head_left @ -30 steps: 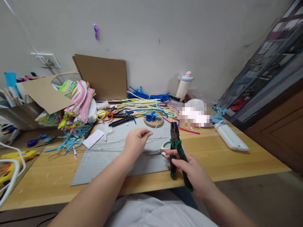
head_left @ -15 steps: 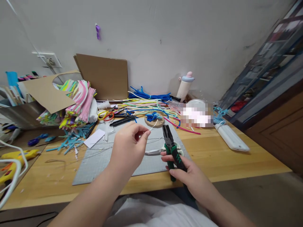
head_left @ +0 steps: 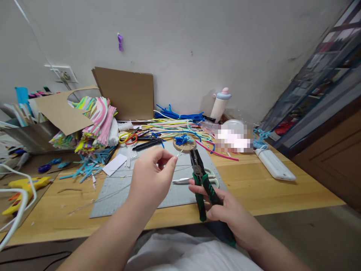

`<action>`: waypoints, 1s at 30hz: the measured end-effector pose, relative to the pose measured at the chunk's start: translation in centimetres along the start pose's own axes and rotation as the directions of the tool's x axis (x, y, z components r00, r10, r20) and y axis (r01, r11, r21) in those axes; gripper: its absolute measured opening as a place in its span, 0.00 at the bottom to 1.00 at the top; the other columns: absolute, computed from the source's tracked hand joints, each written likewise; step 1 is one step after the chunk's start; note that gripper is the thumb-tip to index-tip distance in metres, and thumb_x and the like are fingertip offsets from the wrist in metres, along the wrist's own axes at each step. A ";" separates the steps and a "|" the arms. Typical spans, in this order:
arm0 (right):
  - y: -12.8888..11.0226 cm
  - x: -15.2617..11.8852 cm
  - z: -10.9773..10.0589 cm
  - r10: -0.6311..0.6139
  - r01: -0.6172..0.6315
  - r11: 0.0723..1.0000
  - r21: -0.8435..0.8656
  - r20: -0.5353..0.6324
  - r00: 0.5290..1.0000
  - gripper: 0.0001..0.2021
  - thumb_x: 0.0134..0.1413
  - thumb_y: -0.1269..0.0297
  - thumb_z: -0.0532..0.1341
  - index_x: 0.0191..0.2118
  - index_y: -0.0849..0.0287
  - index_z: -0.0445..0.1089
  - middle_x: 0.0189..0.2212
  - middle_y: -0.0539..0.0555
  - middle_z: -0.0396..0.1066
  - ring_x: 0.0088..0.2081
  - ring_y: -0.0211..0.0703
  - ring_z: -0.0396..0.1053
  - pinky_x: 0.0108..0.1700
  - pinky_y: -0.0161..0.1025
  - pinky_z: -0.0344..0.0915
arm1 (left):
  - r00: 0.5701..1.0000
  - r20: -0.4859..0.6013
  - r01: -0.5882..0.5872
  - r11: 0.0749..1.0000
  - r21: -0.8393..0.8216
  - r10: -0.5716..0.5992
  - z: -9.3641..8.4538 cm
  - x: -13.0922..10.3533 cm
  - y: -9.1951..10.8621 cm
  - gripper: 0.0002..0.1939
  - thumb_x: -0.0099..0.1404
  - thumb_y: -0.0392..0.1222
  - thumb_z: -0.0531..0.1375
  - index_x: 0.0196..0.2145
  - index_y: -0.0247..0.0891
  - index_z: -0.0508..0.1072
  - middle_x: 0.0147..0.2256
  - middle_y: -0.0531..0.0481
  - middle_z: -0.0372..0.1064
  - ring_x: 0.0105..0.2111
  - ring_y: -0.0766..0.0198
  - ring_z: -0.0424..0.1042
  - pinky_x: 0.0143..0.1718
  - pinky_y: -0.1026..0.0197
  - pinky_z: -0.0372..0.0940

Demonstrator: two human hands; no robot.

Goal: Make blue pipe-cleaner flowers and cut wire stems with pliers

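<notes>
A thin white wire (head_left: pixel 179 153) is pinched between the thumb and forefinger of my left hand (head_left: pixel 154 171), its short end pointing up and right. In my right hand (head_left: pixel 222 205) are black and green pliers (head_left: pixel 199 172), handles spread and jaws pointing up, slightly parted. The jaws are close to the wire; whether they touch it I cannot tell. Just behind the wire, a round wooden disc (head_left: pixel 192 146) bears a fuzzy blue piece (head_left: pixel 183 139). Scissors (head_left: pixel 182 181) with pale handles lie on the grey cutting mat (head_left: pixel 113 201), partly behind the pliers.
Coloured pipe cleaners (head_left: pixel 169 127) lie along the back, with a striped bundle (head_left: pixel 98 120) at left. A yellow glue gun (head_left: pixel 28 188) rests at far left. Brown cardboard (head_left: pixel 126 94) leans on the wall. A bottle (head_left: pixel 220 104) and a white case-like object (head_left: pixel 275 164) are at right.
The pliers have shifted slightly left toward the wire, and their handles have spread wider. My left hand keeps its pinch; the whole view has moved a little.
</notes>
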State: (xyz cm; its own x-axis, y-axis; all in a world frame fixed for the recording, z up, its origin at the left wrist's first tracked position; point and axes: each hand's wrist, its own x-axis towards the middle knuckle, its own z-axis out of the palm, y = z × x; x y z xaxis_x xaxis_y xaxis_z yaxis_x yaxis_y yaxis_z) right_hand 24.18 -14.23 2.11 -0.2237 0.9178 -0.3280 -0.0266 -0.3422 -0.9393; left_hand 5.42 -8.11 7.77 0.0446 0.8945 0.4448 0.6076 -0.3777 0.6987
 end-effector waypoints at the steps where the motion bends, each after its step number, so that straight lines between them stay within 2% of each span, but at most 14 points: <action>1: -0.1 0.0 0.1 0.001 -0.001 0.999 0.034 0.015 1.000 0.29 0.35 0.73 0.57 0.49 0.51 0.72 0.54 0.49 0.66 0.57 0.56 0.57 0.57 0.49 0.51 | 1.000 0.016 -0.001 1.000 -0.006 0.001 0.1 -0.1 0.0 0.08 0.59 0.41 0.58 0.23 0.38 0.68 0.21 0.56 0.62 0.22 0.69 0.60 0.25 0.64 0.54; 5: -0.3 0.0 0.6 0.022 -0.033 0.989 0.146 0.076 0.997 0.27 0.35 0.74 0.57 0.47 0.53 0.72 0.47 0.53 0.70 0.49 0.50 0.65 0.50 0.46 0.58 | 0.999 0.051 -0.011 1.000 -0.007 0.011 0.6 -0.5 0.2 0.08 0.59 0.40 0.57 0.23 0.37 0.68 0.22 0.55 0.63 0.23 0.69 0.60 0.24 0.65 0.54; 9: 0.1 0.2 0.9 -0.048 0.031 0.978 0.206 0.079 0.996 0.12 0.37 0.75 0.56 0.31 0.58 0.72 0.38 0.53 0.68 0.34 0.41 0.66 0.37 0.40 0.63 | 0.998 0.067 -0.008 1.000 0.008 0.008 1.0 -0.8 0.3 0.09 0.59 0.40 0.57 0.23 0.37 0.68 0.23 0.54 0.64 0.23 0.68 0.61 0.24 0.65 0.54; 12: 0.5 0.4 0.9 -0.109 0.086 0.967 0.240 0.086 0.990 0.07 0.38 0.77 0.55 0.25 0.60 0.67 0.36 0.52 0.66 0.31 0.38 0.64 0.34 0.38 0.62 | 0.997 0.081 0.015 1.000 -0.016 -0.014 1.1 -0.8 0.1 0.09 0.60 0.40 0.57 0.23 0.38 0.68 0.23 0.55 0.64 0.23 0.69 0.61 0.24 0.65 0.54; 18: 0.6 0.5 0.3 -0.115 0.091 0.931 0.353 0.046 0.992 0.08 0.37 0.78 0.55 0.26 0.59 0.65 0.36 0.52 0.66 0.33 0.38 0.64 0.34 0.37 0.63 | 0.985 0.114 0.134 0.990 -0.036 -0.129 0.8 -0.8 -0.9 0.09 0.59 0.45 0.58 0.25 0.39 0.71 0.19 0.56 0.64 0.21 0.68 0.61 0.23 0.65 0.55; 21: 0.6 0.5 0.0 -0.157 0.133 0.945 0.299 0.059 0.986 0.13 0.37 0.78 0.55 0.31 0.58 0.70 0.43 0.54 0.67 0.42 0.44 0.65 0.43 0.42 0.64 | 0.978 0.138 0.170 0.983 -0.074 -0.159 0.7 -0.9 -1.0 0.09 0.59 0.45 0.58 0.25 0.39 0.72 0.20 0.56 0.66 0.21 0.68 0.63 0.23 0.65 0.56; 25: 0.7 0.4 0.1 -0.159 0.131 0.961 0.245 0.098 0.982 0.25 0.35 0.77 0.55 0.43 0.55 0.71 0.51 0.54 0.65 0.55 0.51 0.58 0.55 0.50 0.57 | 0.978 0.145 0.163 0.984 -0.067 -0.152 0.7 -1.2 -0.8 0.08 0.58 0.44 0.59 0.25 0.39 0.73 0.22 0.54 0.69 0.22 0.68 0.65 0.23 0.65 0.58; 30: 0.5 0.2 0.3 -0.173 0.131 0.950 0.285 0.128 0.977 0.22 0.35 0.77 0.56 0.41 0.55 0.72 0.53 0.54 0.65 0.55 0.53 0.59 0.56 0.52 0.56 | 0.984 0.150 0.104 0.994 -0.021 -0.100 0.3 -1.4 -0.7 0.08 0.59 0.43 0.58 0.26 0.39 0.73 0.23 0.53 0.70 0.23 0.66 0.67 0.25 0.64 0.59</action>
State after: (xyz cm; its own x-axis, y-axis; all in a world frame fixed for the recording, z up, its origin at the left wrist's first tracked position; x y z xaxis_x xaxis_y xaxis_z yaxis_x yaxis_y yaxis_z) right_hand 23.80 -14.26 1.60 -0.3383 0.9298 -0.1452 -0.3320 -0.2623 -0.9061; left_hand 5.21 -9.06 6.49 0.1023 0.9535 0.2836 0.5920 -0.2874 0.7529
